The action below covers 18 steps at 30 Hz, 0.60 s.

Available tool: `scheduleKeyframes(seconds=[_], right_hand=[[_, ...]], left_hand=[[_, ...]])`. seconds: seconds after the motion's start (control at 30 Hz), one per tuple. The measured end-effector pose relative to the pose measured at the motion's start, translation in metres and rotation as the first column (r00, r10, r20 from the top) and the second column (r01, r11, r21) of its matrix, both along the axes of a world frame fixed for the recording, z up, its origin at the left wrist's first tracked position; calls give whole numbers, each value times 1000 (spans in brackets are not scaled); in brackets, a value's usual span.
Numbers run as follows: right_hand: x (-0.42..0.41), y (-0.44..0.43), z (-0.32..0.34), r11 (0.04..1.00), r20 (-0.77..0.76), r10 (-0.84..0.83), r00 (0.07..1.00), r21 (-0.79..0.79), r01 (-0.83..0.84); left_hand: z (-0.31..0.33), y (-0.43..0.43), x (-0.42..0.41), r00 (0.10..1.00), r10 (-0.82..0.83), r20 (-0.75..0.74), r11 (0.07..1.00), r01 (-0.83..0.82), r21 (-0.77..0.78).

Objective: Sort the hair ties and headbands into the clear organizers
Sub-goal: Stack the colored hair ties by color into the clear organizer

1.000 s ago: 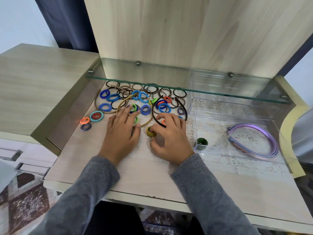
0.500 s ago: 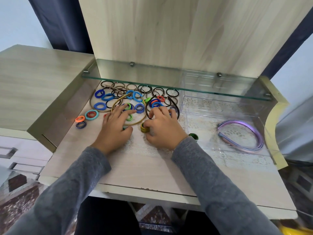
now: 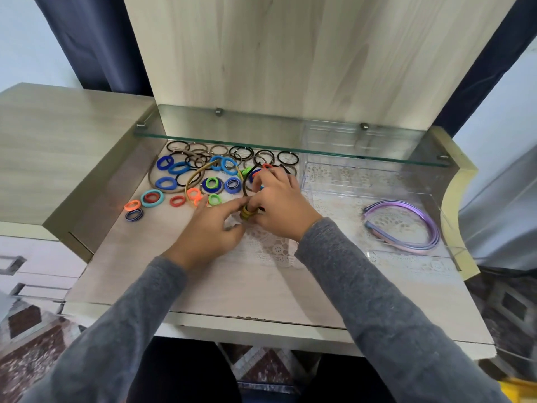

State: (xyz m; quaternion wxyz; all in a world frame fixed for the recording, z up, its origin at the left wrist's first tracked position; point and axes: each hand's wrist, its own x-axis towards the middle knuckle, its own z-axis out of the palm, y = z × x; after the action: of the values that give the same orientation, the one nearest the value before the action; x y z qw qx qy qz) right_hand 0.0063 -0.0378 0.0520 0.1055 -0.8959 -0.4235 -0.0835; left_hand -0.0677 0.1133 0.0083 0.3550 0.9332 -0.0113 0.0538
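Reaching in from the near desk (image 3: 145, 274) edge, both grey sleeves converge on one small olive-yellow hair tie (image 3: 247, 213) at the middle of the surface. The left hand (image 3: 210, 231) has its fingers (image 3: 232, 203) extended to touch the tie's left side, while the right hand (image 3: 280, 203) curls over it from the other side, fingers bent close around it; whether either has it truly pinched I cannot tell. Held between two hands like this, the tie is probably being gathered or straightened for carrying. Bare desk in front of the hands leaves room to draw back. To the right, the clear organizer (image 3: 444, 210) sits open-topped with its low wall just beside the right wrist, purple headbands (image 3: 406, 225) already inside; a lift would need to clear that rim. Farther back lies the loose pile of coloured hair ties (image 3: 180, 181), thin black ties (image 3: 287, 157) behind, tucked under the glass shelf (image 3: 290, 151), which limits headroom there
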Motion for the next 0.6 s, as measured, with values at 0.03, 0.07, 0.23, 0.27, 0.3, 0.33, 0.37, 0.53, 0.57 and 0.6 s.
scheduleKeyframes(seconds=[0.03,0.07,0.23,0.27,0.3,0.33,0.37,0.53,0.57,0.6], right_hand=[[0,-3,4,1000,4,0,1000,1,0],[1,-7,9,1000,6,1,1000,-9,-1],[6,-32,31,998,16,-4,1000,-60,5],[8,-37,34,998,13,-8,1000,-62,9],[9,-44,37,997,4,-16,1000,-71,16],[11,-50,40,996,-7,-24,1000,-84,24],[12,-56,43,995,-19,-33,999,-98,31],[19,-84,51,983,-48,-88,995,-167,79],[20,-91,52,981,-50,-98,994,-174,88],[22,-95,52,980,-52,-104,993,-176,93]], left_hand=[[2,-3,0,1000,-13,-8,996,13,-84],[4,-6,2,999,-32,-5,986,31,-161],[18,-29,12,998,-58,37,926,67,-371],[22,-35,14,998,-57,38,920,67,-386],[24,-41,16,998,-56,32,918,64,-392],[25,-46,19,998,-61,19,915,63,-397],[26,-50,22,997,-73,7,914,69,-400],[26,-74,37,987,-160,-16,874,134,-468],[27,-80,39,985,-170,-19,869,141,-475],[27,-84,41,984,-178,-24,869,146,-472]])
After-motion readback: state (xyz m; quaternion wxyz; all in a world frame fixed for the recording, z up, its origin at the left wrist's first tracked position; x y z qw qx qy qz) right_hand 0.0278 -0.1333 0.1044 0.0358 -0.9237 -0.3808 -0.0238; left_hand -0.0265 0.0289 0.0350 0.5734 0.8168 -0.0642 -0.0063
